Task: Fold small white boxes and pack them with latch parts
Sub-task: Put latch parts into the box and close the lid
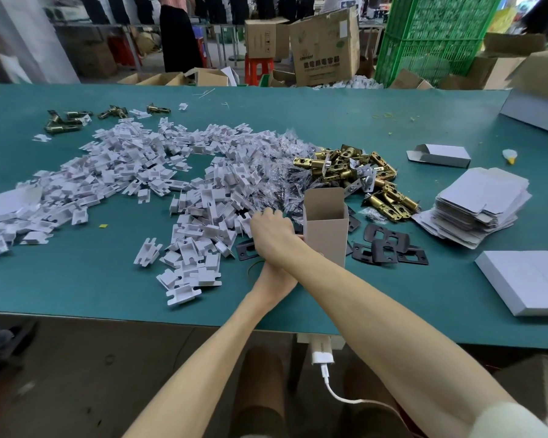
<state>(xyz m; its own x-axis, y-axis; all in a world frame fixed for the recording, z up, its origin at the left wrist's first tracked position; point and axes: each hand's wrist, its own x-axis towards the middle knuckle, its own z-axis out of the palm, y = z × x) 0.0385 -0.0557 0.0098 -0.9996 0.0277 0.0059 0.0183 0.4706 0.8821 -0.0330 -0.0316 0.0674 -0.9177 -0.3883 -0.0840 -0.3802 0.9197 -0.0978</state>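
Green table (393, 295) | arms crossed; right hand (271, 230) fingers curled on white inserts (203, 222); left hand (274, 281) fingers: cannot tell

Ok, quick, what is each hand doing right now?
Left hand: fingers hidden under the right forearm by the upright box; cannot tell.
Right hand: fingers curled into the pile of inserts and bags; grip cannot be told.

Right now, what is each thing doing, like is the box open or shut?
Box: upright, top open.
Flat boxes: unfolded, stacked.
Far box: lying down, end flap open.
Right hand: fingers curled on white inserts, grip hidden.
Left hand: mostly hidden under the right forearm.
Brass latches: loose heap.
Black plates: loose, overlapping.
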